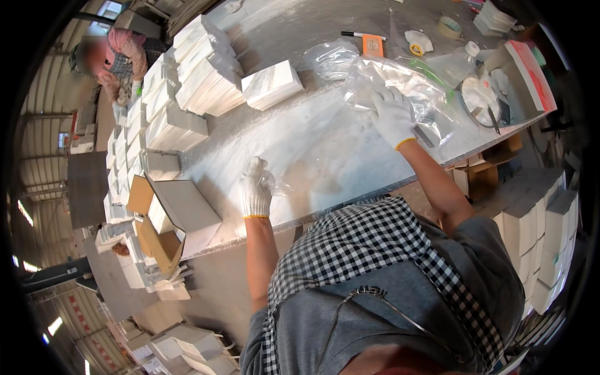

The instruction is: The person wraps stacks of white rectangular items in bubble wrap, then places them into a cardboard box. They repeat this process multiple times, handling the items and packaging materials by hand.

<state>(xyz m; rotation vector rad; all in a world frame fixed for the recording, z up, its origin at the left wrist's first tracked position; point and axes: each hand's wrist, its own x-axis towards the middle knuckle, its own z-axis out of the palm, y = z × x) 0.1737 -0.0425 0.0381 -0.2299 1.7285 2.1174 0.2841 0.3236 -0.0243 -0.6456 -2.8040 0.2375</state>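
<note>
My left hand point(255, 187), in a white knit glove with a yellow cuff edge, is closed above the near part of the table. A small piece of clear plastic film point(280, 186) sticks out from its right side. Farther right, my right hand point(394, 117), gloved the same way, lies with fingers stretched over a heap of clear plastic bags point(431, 100). Its fingertips touch the crinkled plastic. Another clear bag point(334, 59) lies just left of the heap. A dusty white work surface point(300, 144) spreads between both hands.
Tall stacks of white tiles point(209, 81) line the far left, with a shorter stack point(272, 84) beside them. An open cardboard box point(181, 209) stands at the left edge. An orange packet point(372, 45), tape roll point(450, 27) and plastic bottle point(465, 59) lie right. Another person point(128, 56) works far left.
</note>
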